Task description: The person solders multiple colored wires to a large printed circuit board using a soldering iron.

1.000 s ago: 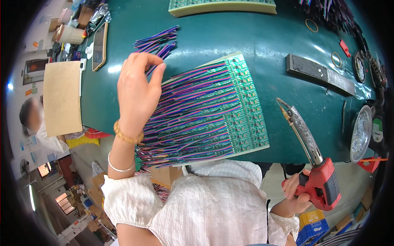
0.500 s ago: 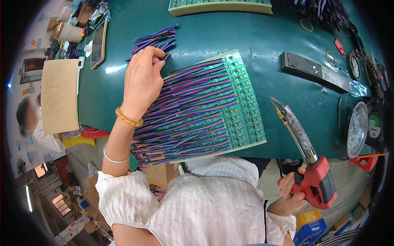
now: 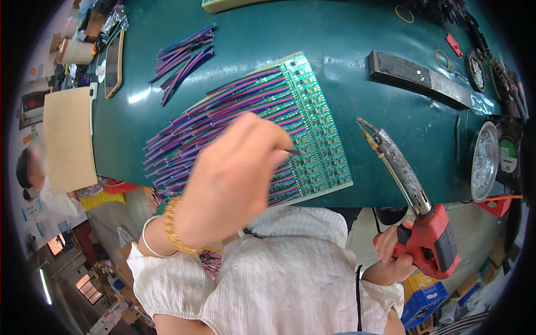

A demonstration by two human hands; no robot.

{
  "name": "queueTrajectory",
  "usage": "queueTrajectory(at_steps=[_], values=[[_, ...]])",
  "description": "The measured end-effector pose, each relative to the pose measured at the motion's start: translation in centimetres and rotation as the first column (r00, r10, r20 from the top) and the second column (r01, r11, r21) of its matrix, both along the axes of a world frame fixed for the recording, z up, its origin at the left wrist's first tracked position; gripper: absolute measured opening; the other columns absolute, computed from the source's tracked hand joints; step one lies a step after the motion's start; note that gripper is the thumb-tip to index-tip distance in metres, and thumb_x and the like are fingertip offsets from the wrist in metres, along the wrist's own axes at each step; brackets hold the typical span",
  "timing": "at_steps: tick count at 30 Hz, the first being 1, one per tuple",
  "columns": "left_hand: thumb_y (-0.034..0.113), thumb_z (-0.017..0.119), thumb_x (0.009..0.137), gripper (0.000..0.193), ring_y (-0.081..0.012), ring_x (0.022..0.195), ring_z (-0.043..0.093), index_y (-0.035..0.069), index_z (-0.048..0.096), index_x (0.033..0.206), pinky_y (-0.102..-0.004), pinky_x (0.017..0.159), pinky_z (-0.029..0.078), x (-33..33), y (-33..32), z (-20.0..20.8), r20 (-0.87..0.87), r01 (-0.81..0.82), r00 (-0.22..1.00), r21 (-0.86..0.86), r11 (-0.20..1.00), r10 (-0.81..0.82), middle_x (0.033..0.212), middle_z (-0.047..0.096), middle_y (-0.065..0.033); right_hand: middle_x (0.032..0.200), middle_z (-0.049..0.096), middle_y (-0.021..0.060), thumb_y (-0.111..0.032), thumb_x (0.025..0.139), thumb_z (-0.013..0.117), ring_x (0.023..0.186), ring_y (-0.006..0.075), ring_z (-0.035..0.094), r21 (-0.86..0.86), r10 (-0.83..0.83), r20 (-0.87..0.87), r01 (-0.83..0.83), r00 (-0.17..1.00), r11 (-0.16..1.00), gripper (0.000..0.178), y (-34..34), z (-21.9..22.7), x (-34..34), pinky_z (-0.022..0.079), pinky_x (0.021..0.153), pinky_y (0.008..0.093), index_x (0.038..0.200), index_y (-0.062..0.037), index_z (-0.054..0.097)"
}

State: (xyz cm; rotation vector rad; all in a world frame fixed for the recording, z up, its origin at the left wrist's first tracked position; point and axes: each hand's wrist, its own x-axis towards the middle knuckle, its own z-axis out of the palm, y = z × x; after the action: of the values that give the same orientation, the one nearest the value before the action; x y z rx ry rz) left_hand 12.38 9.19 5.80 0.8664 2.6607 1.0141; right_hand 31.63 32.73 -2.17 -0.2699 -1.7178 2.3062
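Note:
My left hand (image 3: 234,173) is closed in a pinch over the green circuit board panel (image 3: 321,125). A short dark wire end (image 3: 295,151) pokes out of its fingertips near the rows of small components; the rest is hidden by the hand. Rows of blue, red and black wires (image 3: 223,103) run leftward from the board and cover much of it. To the right, my right hand (image 3: 395,254) grips a red soldering gun (image 3: 438,245), its metal tip (image 3: 362,124) pointing up and left, apart from the board. Loose wires (image 3: 187,53) lie beyond the board at the upper left.
A dark grey rectangular block (image 3: 419,78) lies at the right. Near the right edge stand a round metal dish (image 3: 484,162) and a solder reel (image 3: 507,156). A phone (image 3: 114,64) and a tan board (image 3: 70,142) are at the left. Another person (image 3: 53,187) sits beyond.
My left hand has moved from the loose wires down and right to the board, with a wire in its fingers. My right hand still holds the soldering gun. The view has shifted slightly.

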Motion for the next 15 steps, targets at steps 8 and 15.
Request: queueTrajectory(at_steps=[8,15], values=[[-0.001,0.069,0.081,0.01,-0.0113,0.055,0.049,-0.002,0.06,0.078,-0.0252,0.05,0.04,-0.1,1.4,-2.9,0.098,-0.183,0.979,0.051,0.982,0.178,0.066,0.056,-0.0052,0.051,0.049,0.0025,-0.051,0.09,0.061,0.041,0.012,0.045,0.063,0.004,-0.019,-0.003,1.0,0.998,0.072,-0.1,0.4,-0.5,0.039,0.042,0.0255,0.126,0.0081,0.042],[-0.003,0.068,0.08,0.008,-0.0091,0.055,0.049,-0.002,0.06,0.078,-0.0229,0.051,0.04,0.2,1.8,-3.1,0.132,-0.195,0.974,0.064,0.979,0.186,0.066,0.056,-0.004,0.052,0.051,0.002,-0.05,0.09,0.061,0.04,0.0119,0.045,-0.011,0.05,-0.055,-0.051,0.997,0.999,0.071,-0.1,0.4,-1.0,0.039,0.041,0.0252,0.126,0.0075,0.04]])
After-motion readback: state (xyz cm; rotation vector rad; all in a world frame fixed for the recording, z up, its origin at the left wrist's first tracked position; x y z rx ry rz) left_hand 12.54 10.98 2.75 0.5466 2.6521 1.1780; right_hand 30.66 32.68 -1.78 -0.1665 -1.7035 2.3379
